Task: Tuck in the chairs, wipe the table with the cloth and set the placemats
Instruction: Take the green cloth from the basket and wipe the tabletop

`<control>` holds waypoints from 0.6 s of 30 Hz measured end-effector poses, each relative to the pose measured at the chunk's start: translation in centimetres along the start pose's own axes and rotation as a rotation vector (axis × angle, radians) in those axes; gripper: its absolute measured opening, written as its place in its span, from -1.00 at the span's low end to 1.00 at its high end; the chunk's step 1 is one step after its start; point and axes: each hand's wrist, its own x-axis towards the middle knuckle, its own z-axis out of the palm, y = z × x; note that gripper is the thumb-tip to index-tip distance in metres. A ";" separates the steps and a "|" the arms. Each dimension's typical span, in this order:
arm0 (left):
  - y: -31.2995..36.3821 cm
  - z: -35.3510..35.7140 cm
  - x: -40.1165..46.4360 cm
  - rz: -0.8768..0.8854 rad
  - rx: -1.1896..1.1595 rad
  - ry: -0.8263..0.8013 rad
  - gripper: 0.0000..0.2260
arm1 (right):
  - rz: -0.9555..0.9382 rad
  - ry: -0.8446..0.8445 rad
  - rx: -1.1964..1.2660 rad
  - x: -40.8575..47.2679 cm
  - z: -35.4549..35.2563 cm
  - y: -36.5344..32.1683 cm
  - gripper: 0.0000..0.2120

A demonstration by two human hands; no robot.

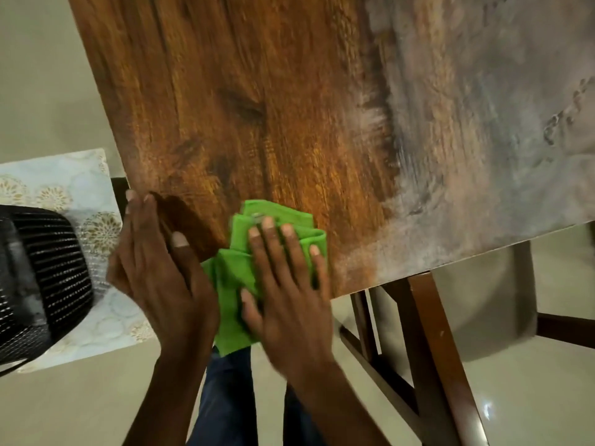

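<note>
Pale glossy floor (58, 410) filled the background under everything. Wooden table (257, 107) was the biggest thing, tilted in view, its corner nearest the person. Left part of the table top looked clean warm brown; right part carried a grey dusty film (483, 140) with smear marks and a few small prints. Below the table's near edge, to the right, stood a dark brown wooden chair frame (428, 349), legs and rails showing; whether it was tucked fully under could not be told. Left of the table, a floral patterned mat (64, 188) lay flat, and a black ribbed object (42, 275) sat over it, type unclear.

Green cloth (238, 278) lay bunched at the table's near corner, partly hanging over the edge. Right hand (289, 291) was flat on top of the cloth, fingers straight and slightly spread, pressing it down onto the table. Left hand (157, 272) sat just left of the cloth at the table's corner edge, fingers straight and together, thumb on the table top, touching the wood, gripping nothing. Blue jeans (225, 397) showed below the hands.
</note>
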 end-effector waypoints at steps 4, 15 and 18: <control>4.0 2.1 -0.5 0.136 0.139 -0.125 -0.49 | 0.152 0.055 0.009 0.4 -2.3 7.9 -0.30; 6.7 6.7 0.7 0.256 0.051 -0.183 -0.49 | 0.202 0.170 -0.018 6.7 -3.2 9.3 -0.29; 6.8 6.8 1.0 0.239 0.072 -0.192 -0.49 | 0.090 0.229 -0.019 12.7 -5.2 12.0 -0.30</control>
